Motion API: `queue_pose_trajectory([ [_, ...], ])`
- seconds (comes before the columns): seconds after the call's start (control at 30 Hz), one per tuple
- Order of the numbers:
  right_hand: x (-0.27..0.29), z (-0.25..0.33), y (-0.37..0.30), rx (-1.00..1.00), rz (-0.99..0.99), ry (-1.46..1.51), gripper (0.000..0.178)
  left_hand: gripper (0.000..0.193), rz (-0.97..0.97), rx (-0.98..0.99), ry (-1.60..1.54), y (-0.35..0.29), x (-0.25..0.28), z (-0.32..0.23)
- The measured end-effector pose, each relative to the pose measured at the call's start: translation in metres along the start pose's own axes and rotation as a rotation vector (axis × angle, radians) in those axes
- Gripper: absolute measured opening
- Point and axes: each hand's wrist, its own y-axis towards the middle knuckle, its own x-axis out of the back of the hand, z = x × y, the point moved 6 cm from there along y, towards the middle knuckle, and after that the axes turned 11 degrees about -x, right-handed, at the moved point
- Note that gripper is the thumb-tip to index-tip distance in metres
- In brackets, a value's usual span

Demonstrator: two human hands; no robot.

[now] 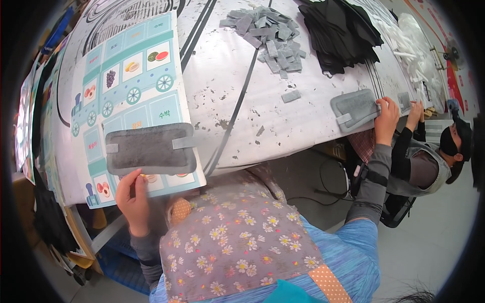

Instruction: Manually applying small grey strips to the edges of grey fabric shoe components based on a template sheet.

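Observation:
My left hand (132,197) is at the near edge of a dark grey padded fabric piece (146,148), its thumb and fingertips pinched together on that edge. This pad has rounded corners and a light grey tab at each end, and lies over a colourful picture sheet (126,55) with train and fruit drawings. Far to the right, my right hand (386,118) grips the right edge of a lighter grey pad (353,108) with its fingers. That pad lies at the table's near edge, a light tab showing on its lower left.
Small grey fabric strips (273,38) are heaped at the back middle, with one loose strip (291,96) nearer. Behind the right pad lies a stack of black fabric (343,33). White rods (404,45) lie far right. A co-worker (429,156) sits at right, a hand (415,115) on the table.

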Motion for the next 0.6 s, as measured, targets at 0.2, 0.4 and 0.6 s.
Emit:
queue_pose_trajectory([
  [0.2,-0.023,-0.005,-0.003,-0.1,0.309,-0.301,0.046,0.017,-0.014,0.01,0.022,-0.003,0.003,-0.004],
  [0.4,0.091,0.202,0.006,0.069,0.388,0.731,0.034,0.016,-0.056,-0.043,0.065,0.0,0.0,-0.007],
  [0.6,0.085,0.312,-0.021,0.264,0.447,0.749,0.038,0.013,0.026,-0.136,0.173,0.002,-0.002,-0.02],
])
